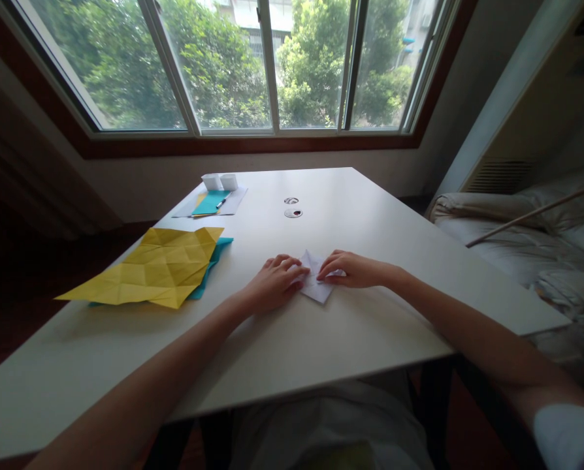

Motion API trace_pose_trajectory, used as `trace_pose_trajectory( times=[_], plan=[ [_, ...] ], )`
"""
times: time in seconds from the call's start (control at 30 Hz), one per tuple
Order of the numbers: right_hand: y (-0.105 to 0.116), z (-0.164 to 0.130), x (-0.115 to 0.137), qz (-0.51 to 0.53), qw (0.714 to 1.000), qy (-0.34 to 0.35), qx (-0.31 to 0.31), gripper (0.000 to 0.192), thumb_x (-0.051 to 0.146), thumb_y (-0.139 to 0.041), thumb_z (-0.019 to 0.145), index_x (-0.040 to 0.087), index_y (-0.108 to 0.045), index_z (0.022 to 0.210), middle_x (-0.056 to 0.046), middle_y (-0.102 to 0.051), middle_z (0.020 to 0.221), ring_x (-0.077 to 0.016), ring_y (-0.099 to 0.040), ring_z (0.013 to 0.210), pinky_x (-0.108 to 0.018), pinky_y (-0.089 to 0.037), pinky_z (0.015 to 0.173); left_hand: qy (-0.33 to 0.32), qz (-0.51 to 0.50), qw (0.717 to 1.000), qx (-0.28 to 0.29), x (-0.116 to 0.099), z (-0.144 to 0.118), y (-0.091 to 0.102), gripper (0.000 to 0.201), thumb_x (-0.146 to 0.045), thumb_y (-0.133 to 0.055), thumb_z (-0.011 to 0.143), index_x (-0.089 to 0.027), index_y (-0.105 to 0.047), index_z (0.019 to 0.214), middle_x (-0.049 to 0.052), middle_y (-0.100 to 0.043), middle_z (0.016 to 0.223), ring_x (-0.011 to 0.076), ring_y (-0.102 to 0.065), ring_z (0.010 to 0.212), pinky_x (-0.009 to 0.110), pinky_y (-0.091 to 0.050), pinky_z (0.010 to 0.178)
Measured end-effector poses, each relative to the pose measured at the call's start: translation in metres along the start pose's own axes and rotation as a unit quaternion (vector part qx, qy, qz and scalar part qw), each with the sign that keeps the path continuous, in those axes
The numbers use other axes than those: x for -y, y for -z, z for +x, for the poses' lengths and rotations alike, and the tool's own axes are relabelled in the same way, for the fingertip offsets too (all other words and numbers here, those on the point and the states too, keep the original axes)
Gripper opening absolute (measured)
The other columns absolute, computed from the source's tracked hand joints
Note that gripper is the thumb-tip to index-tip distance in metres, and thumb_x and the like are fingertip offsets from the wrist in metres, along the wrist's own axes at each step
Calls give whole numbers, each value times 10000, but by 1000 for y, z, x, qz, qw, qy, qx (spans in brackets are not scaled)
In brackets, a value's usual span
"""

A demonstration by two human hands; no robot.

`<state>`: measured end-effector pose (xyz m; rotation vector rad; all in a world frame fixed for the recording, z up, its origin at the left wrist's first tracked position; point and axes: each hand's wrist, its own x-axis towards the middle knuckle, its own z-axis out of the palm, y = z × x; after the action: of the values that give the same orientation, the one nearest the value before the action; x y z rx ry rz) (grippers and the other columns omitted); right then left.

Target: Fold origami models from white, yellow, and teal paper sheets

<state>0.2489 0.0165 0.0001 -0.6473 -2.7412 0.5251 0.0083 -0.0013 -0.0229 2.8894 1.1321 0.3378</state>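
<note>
A small folded sheet of white paper [317,292] lies on the table, with a pointed tip toward the window and a corner toward me. My left hand [278,281] holds its left side, fingertips pressing on the paper and thumb close to the near edge. From the right, my right hand [345,267] pinches a fold near the middle of the sheet, fingers bent down over it. Both sets of fingertips hide part of the folds. The hands are close together but apart.
A creased yellow sheet [159,264] overlaps a blue one [208,271] on the left. Farther back are blue paper [211,202], a pen [223,200] and two small white containers [228,182]. Two round discs [293,213] sit mid-table. A covered sofa [507,228] stands right.
</note>
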Motion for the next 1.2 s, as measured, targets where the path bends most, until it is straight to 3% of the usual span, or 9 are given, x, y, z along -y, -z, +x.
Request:
trace_pose_trajectory(
  times=[0.3, 0.5, 0.73, 0.9, 1.03, 1.2],
  plan=[
    [-9, 7, -21, 4, 992, -103, -67, 118, 231, -599, 758, 197, -647, 860, -22, -662, 840, -157, -546, 847, -263, -422, 735, -40, -26, 998, 36, -2, 0, 0, 431, -192, -354, 905, -433, -458, 1247, 45, -456, 1285, 236, -398, 1176, 443, -317, 964],
    [-16, 31, -43, 3, 979, -161, -127, 126, 280, -656, 697, 167, -616, 735, -3, -633, 743, -123, -547, 713, -234, -404, 651, -43, -36, 997, 45, -2, 0, 3, 443, -179, -362, 896, -436, -463, 1243, 40, -442, 1299, 238, -385, 1182, 444, -315, 968],
    [-17, 55, -66, -7, 967, -201, -156, 151, 307, -643, 712, 159, -617, 736, -8, -638, 736, -106, -547, 656, -225, -397, 618, -41, -35, 997, 50, -1, 1, 5, 456, -172, -371, 887, -440, -458, 1245, 28, -446, 1288, 230, -392, 1166, 432, -304, 967],
    [-9, 45, -49, -27, 975, -151, -161, 96, 239, -601, 756, 156, -643, 780, -19, -627, 733, -114, -547, 682, -234, -406, 647, -9, 0, 999, 35, -2, 1, 7, 414, -220, -359, 901, -437, -469, 1237, 52, -493, 1165, 227, -457, 1045, 410, -337, 899],
    [-6, 26, -23, -14, 991, -86, -103, 161, 253, -543, 811, 168, -673, 855, -45, -624, 784, -122, -555, 706, -239, -424, 663, 37, 25, 998, 33, -5, 3, 11, 406, -203, -351, 893, -373, -491, 1234, 71, -518, 977, 215, -492, 912, 381, -379, 812],
    [-11, 13, -4, -43, 995, -71, -48, 226, 253, -566, 802, 202, -655, 1004, -75, -627, 919, -172, -572, 838, -296, -434, 762, 70, 30, 997, 17, -5, 5, 15, 353, -215, -352, 893, -246, -535, 1193, 91, -543, 987, 224, -499, 922, 367, -408, 779]
  ],
)
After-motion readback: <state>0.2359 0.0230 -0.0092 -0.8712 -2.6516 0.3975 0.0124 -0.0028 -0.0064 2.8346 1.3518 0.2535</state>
